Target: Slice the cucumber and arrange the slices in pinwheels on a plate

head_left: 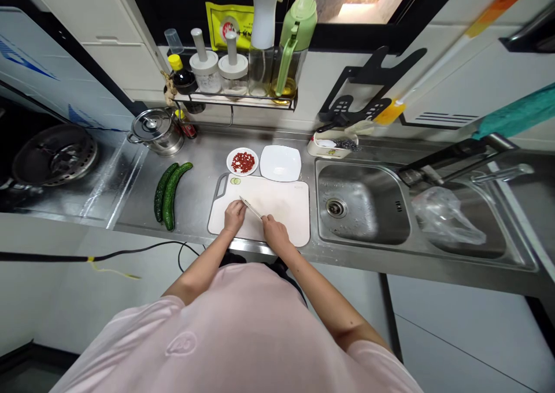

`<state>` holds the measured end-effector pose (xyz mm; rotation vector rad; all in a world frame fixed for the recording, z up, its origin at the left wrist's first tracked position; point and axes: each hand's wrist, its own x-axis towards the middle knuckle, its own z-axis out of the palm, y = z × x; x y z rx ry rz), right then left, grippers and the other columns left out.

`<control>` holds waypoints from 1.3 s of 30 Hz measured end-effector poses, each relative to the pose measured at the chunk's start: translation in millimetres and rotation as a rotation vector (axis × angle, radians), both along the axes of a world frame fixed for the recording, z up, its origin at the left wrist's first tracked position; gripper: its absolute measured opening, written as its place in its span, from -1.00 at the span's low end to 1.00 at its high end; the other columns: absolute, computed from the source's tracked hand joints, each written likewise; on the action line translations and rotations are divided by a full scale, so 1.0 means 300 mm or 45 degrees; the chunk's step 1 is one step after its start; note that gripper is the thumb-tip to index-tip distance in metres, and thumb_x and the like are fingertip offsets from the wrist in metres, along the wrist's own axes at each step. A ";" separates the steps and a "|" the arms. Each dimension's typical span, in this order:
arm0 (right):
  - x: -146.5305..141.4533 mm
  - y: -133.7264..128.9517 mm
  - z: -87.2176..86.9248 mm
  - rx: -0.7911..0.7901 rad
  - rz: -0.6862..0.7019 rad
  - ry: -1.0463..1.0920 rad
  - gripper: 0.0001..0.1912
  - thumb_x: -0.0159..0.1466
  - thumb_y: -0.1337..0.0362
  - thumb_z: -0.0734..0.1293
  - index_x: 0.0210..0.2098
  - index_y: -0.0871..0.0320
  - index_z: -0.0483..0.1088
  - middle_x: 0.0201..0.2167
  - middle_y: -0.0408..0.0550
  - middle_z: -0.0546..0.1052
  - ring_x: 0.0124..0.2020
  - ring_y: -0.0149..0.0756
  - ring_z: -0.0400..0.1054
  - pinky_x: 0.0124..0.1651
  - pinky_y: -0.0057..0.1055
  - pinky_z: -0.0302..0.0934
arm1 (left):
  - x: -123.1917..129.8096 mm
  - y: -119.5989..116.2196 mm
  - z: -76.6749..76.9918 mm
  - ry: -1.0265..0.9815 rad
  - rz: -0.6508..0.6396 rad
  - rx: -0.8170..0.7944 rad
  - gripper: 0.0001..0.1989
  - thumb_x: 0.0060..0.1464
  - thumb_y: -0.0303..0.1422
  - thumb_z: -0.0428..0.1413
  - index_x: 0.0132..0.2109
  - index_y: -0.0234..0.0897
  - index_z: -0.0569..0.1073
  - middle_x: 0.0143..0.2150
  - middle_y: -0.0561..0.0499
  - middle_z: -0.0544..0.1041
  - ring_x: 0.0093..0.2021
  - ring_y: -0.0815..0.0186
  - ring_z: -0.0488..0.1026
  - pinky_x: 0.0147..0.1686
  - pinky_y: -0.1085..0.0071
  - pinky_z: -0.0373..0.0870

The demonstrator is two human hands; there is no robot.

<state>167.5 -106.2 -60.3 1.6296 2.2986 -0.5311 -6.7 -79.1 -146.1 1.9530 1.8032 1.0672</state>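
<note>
A knife is in my right hand, which is closed round its handle. The blade points up and left over the white cutting board. Close to the blade's tip, my left hand rests on the board with its fingers drawn together; whatever they hold is hidden. Small pale green slices lie by the board's upper left corner. Behind the board stand a white plate of chopped red pieces and a white square dish. Two green cucumbers lie left of the board.
At right is a steel sink, with a clear plastic bag over its second basin. A lidded pot stands back left, and a dark pan sits on the stove. Jars and an oil bottle fill the wall rack.
</note>
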 end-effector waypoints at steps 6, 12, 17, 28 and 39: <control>-0.003 -0.002 0.005 0.000 0.008 0.015 -0.72 0.32 0.50 0.03 -0.06 0.17 0.20 -0.13 0.07 0.36 -0.25 -0.25 0.41 -0.25 -0.39 0.20 | 0.000 0.000 0.002 -0.001 -0.006 -0.006 -0.81 0.19 -0.37 -0.04 -0.31 -0.23 0.45 -0.27 -0.05 0.47 -0.21 0.30 0.39 -0.18 0.37 0.32; -0.003 -0.003 0.001 0.001 0.011 0.020 -0.72 0.31 0.51 0.03 -0.06 0.17 0.20 -0.12 0.08 0.36 -0.24 -0.26 0.41 -0.24 -0.39 0.20 | 0.000 0.000 0.000 0.004 -0.003 0.000 -0.80 0.19 -0.38 -0.05 -0.33 -0.23 0.44 -0.29 -0.05 0.46 -0.23 0.30 0.38 -0.18 0.37 0.31; -0.004 0.003 0.000 0.001 0.028 0.026 -0.71 0.30 0.52 0.03 -0.07 0.18 0.21 -0.14 0.07 0.37 -0.24 -0.27 0.41 -0.24 -0.40 0.20 | 0.000 0.001 0.003 0.000 -0.006 -0.003 -0.79 0.20 -0.36 -0.05 -0.34 -0.23 0.44 -0.31 -0.04 0.46 -0.25 0.31 0.38 -0.21 0.38 0.30; -0.014 0.018 0.019 -0.047 0.048 0.019 -0.70 0.30 0.54 0.05 -0.05 0.20 0.22 -0.14 0.08 0.38 -0.22 -0.26 0.42 -0.23 -0.41 0.20 | -0.001 0.001 0.007 -0.014 -0.004 -0.016 -0.79 0.20 -0.35 -0.06 -0.32 -0.23 0.44 -0.33 -0.04 0.47 -0.25 0.29 0.40 -0.21 0.37 0.31; -0.023 0.030 0.011 -0.018 0.051 0.031 -0.72 0.30 0.52 0.04 -0.08 0.19 0.23 -0.15 0.07 0.40 -0.23 -0.27 0.42 -0.24 -0.42 0.21 | -0.003 0.002 0.000 0.003 0.000 -0.004 -0.80 0.19 -0.35 -0.05 -0.34 -0.23 0.44 -0.36 -0.03 0.46 -0.27 0.29 0.39 -0.24 0.37 0.29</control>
